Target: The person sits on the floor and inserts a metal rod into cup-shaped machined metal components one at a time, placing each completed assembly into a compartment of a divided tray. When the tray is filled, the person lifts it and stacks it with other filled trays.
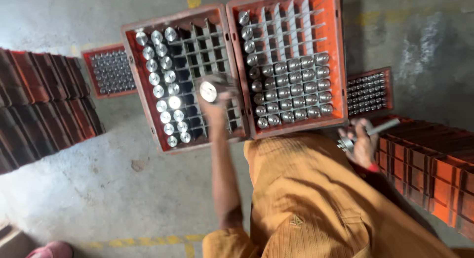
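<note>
Steel cylinders, short and bright with flat round polished ends, stand upright in the grid cells of two orange plastic crates set side by side on rough grey concrete. The left hand [213,97] reaches out over the left crate [143,85], fingers wrapped around one metal cylinder [208,91], its shiny circular face turned up toward the camera, above the crate's partly empty middle cells. The right crate [338,65] is filled along its lower rows and left column. The right hand [363,144], just beside that crate's near corner, is closed on a slim metal gauge tool [373,132] with a knurled end. Stacked ribbed crates [429,174] flank both sides.
</note>
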Tool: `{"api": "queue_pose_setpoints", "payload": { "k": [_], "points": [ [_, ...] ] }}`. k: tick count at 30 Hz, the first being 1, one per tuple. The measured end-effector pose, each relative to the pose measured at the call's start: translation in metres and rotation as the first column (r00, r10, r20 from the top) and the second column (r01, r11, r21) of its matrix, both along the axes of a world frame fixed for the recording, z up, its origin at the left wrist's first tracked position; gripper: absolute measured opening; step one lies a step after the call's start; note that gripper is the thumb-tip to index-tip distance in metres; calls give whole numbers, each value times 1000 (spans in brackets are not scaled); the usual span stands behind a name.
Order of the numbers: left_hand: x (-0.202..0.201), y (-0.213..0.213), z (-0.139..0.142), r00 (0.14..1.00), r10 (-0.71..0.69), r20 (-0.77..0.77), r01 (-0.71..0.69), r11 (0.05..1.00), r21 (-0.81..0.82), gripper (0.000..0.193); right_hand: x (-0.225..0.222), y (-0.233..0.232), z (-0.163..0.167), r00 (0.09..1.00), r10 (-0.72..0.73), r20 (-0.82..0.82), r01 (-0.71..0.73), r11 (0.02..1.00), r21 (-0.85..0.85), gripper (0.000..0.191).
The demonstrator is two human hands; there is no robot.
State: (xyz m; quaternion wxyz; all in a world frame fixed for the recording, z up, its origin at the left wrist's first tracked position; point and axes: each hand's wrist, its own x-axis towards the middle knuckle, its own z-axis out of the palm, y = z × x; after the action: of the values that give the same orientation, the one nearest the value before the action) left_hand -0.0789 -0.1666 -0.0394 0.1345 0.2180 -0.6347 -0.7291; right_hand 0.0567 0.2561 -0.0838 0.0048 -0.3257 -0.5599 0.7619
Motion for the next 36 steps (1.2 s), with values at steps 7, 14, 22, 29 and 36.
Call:
{"api": "queue_pose_setpoints", "payload": {
  "k": [7,14,22,29,36],
  "points": [
    [90,145,39,892,-354,281,391,916,-89,22,-71,-90,76,893,357,-275,-394,914,-93,27],
    [107,177,72,764,-480,431,603,769,-213,29,-90,-109,125,812,439,-385,-495,867,-56,28],
    [108,194,53,675,-642,364,732,646,-217,32,-73,-78,102,678,569,-466,-612,787,70,28],
    [102,190,5,619,-718,318,782,603,-160,67,-98,-54,67,836,383,-393,-444,893,-73,27],
    [1,115,-57,856,-354,375,509,462,-726,70,-116,-3,53,924,112,-365,-159,982,-99,27]
  ]
}}
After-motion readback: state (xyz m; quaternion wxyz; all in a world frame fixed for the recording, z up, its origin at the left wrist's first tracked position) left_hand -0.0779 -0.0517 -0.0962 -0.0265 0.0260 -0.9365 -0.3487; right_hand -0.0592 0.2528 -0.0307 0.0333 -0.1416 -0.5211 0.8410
